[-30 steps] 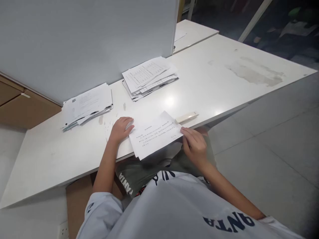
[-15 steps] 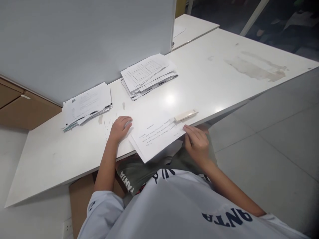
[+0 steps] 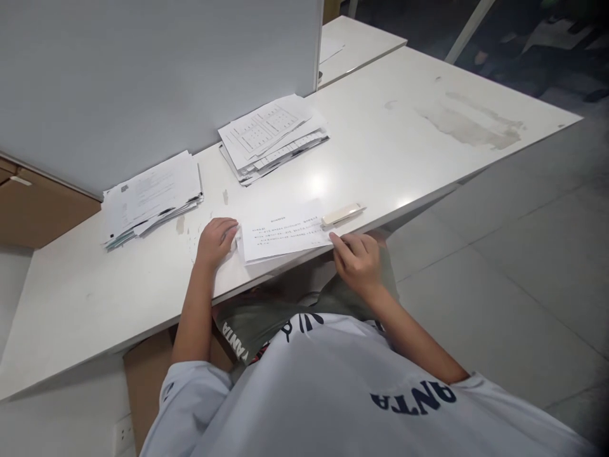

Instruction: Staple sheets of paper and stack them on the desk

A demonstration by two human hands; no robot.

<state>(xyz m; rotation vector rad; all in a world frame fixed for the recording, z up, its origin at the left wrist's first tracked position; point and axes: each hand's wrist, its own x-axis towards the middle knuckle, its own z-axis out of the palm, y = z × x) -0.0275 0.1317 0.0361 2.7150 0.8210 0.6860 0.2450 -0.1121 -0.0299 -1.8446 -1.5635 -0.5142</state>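
Printed sheets of paper (image 3: 280, 238) lie at the front edge of the white desk, a second sheet's edge showing beneath the top one. My right hand (image 3: 358, 257) pinches their near right corner between thumb and fingers. Just beyond that hand, a cream-coloured stapler (image 3: 342, 214) rests at the right end of the sheets. My left hand (image 3: 217, 241) sits on the desk beside their left edge, fingers curled toward the thumb. Something whitish shows by its fingertips, but I cannot tell what it is.
Two piles of papers, one at the left (image 3: 155, 197) and one farther back (image 3: 271, 136), lie along the grey partition (image 3: 157, 76). A brown cardboard box (image 3: 47, 209) stands at far left. Worn patches (image 3: 471, 124) mark the desk's right part.
The near left corner of the sheets, which overhung the desk edge, has swung away from me onto the desk. My right hand keeps its pinch. The whole view has shifted slightly.
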